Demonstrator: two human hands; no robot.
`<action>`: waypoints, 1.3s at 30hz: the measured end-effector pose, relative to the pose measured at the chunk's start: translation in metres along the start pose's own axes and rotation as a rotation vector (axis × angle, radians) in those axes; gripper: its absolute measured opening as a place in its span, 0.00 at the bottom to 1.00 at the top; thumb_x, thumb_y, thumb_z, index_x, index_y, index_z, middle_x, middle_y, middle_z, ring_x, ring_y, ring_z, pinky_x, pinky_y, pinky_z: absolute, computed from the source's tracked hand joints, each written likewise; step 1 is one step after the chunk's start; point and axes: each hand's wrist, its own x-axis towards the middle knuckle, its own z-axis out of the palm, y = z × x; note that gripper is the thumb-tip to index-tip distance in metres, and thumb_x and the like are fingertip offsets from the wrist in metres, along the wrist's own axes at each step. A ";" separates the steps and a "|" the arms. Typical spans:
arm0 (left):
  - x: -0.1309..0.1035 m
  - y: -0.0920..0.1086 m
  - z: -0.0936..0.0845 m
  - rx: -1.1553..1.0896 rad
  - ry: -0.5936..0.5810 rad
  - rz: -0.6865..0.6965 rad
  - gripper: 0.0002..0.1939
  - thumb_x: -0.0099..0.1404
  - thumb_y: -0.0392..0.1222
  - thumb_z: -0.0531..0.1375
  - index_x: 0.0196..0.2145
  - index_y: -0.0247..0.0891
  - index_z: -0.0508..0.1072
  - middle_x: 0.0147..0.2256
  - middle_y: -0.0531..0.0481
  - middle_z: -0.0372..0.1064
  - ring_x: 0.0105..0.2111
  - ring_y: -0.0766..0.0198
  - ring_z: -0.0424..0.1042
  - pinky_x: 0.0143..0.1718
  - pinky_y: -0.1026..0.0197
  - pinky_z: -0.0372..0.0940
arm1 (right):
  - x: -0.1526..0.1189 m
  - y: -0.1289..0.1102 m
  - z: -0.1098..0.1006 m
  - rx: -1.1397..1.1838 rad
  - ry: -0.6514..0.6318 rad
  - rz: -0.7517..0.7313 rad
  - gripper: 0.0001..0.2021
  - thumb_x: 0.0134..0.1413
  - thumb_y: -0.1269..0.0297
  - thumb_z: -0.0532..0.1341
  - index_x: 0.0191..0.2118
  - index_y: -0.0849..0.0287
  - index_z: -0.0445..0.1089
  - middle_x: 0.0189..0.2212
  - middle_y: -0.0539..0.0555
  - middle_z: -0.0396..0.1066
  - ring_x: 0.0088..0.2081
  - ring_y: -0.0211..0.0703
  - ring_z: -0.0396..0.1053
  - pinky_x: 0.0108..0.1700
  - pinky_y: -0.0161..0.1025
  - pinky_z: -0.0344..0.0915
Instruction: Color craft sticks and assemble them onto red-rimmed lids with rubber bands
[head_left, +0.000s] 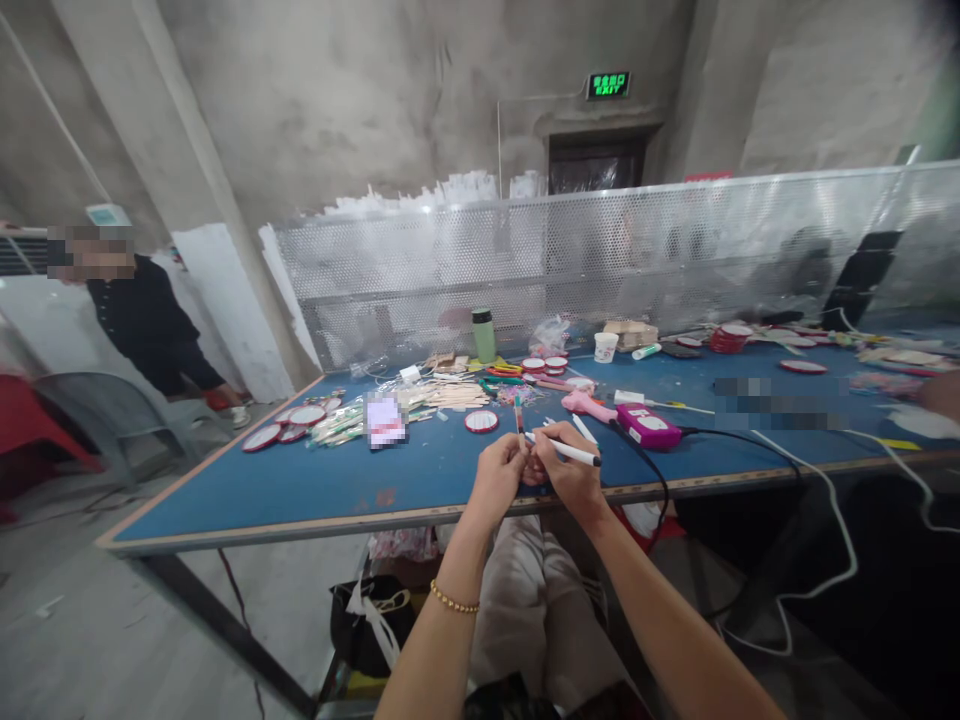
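Observation:
Near the table's front edge, my left hand (496, 472) is closed around a small upright stick (517, 412) with green and red bands. My right hand (574, 482) grips a white marker pen (576, 453) with a black end, its other end pointing at the stick. Both hands are close together, with fingertips nearly touching. What the pen tip touches is too small to make out. A round, red-rimmed disc (481, 421) lies on the table just beyond my left hand. Beyond my right hand are white pens (585, 430) and a pink handle-shaped object (589, 406).
Wooden sticks (459, 391) and wrapped strips (341, 425) cover part of the blue table (300, 490). A green bottle (484, 336), paper cup (605, 347) and magenta box (646, 426) with a black cable stand on it. A perforated metal screen (420, 270) runs behind. At left, a person (146, 315) stands near a chair.

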 end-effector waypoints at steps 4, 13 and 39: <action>0.000 -0.001 0.000 0.024 0.016 0.021 0.10 0.56 0.46 0.59 0.25 0.38 0.64 0.21 0.56 0.64 0.21 0.67 0.66 0.25 0.63 0.66 | 0.001 -0.001 0.000 -0.002 0.003 -0.005 0.08 0.56 0.65 0.59 0.26 0.57 0.68 0.19 0.48 0.69 0.21 0.37 0.65 0.27 0.35 0.64; 0.000 0.000 0.001 -0.022 0.004 -0.014 0.10 0.56 0.46 0.60 0.27 0.37 0.66 0.20 0.56 0.66 0.20 0.66 0.68 0.24 0.63 0.67 | -0.001 -0.003 -0.001 0.000 0.034 0.004 0.09 0.56 0.65 0.59 0.25 0.56 0.67 0.19 0.47 0.68 0.21 0.37 0.65 0.27 0.35 0.64; -0.001 0.003 0.001 -0.027 0.023 -0.021 0.11 0.55 0.46 0.60 0.25 0.37 0.66 0.20 0.55 0.66 0.19 0.67 0.68 0.25 0.63 0.67 | 0.000 -0.001 0.000 -0.006 0.021 -0.048 0.09 0.57 0.67 0.59 0.25 0.57 0.66 0.18 0.46 0.67 0.20 0.35 0.64 0.27 0.34 0.63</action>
